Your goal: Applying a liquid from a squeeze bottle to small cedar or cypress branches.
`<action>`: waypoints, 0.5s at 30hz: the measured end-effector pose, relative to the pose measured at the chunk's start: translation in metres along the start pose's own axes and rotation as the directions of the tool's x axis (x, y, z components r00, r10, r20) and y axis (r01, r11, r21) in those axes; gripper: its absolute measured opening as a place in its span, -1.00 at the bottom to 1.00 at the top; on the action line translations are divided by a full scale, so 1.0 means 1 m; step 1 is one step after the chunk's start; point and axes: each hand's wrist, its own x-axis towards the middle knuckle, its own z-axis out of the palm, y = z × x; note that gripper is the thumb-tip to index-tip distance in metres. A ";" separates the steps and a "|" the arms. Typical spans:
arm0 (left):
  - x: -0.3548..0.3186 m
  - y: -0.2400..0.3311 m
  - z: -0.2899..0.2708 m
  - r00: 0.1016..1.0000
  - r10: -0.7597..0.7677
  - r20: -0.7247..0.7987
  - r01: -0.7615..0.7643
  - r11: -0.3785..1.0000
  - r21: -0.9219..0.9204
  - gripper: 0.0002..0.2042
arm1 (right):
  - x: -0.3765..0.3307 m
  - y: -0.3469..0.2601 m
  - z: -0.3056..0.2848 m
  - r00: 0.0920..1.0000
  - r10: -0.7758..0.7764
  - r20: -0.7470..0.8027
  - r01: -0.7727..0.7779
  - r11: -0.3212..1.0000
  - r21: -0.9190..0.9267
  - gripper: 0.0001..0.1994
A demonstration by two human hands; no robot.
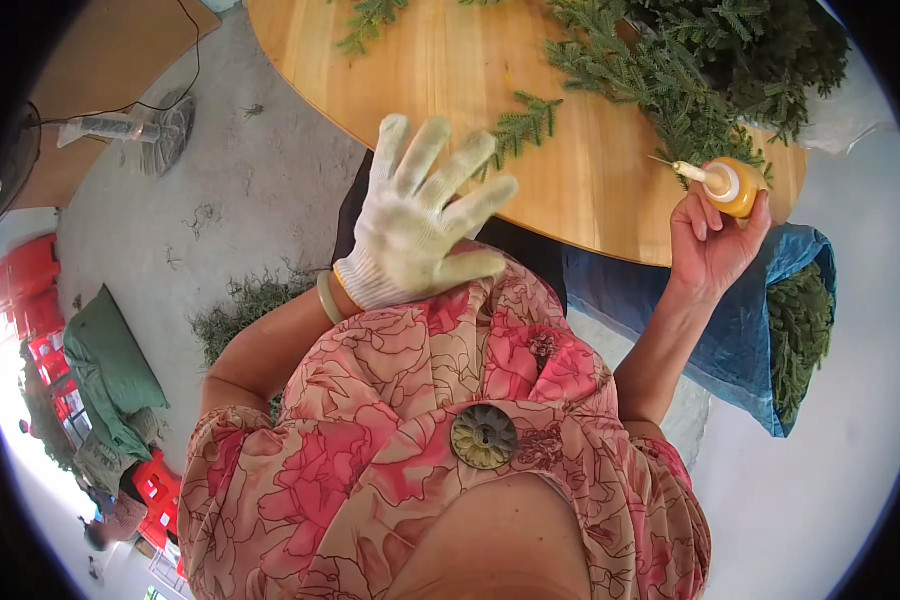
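My left hand, in a white knitted glove, is held palm up with its fingers spread and nothing in it, just off the table's near edge. A bangle circles that wrist. Bare and ungloved, my right hand grips a small squeeze bottle of yellow-orange liquid, its thin needle tip pointing left over the table. Between the two hands, a short green artificial fir sprig lies on the round wooden table.
A heap of green fir branches covers the table's far right. Below the right edge a blue bag holds more greenery. At left are a fan, loose greenery on the floor, a green sack, red stools and another person.
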 end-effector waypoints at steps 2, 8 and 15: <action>0.003 0.000 0.003 0.992 -0.081 0.101 0.076 0.996 0.049 -0.28 | 0.001 0.006 0.001 1.000 0.009 -0.008 -0.009 1.000 0.000 -0.70; 0.006 0.000 0.005 0.962 -0.145 0.232 0.128 0.988 0.086 -0.28 | -0.001 0.017 0.006 1.000 -0.011 -0.008 0.010 0.999 -0.050 -0.71; 0.001 0.010 0.006 0.993 -0.013 0.113 0.005 0.997 0.075 -0.27 | 0.004 0.012 0.016 0.999 -0.042 0.014 0.044 0.987 -0.157 -0.73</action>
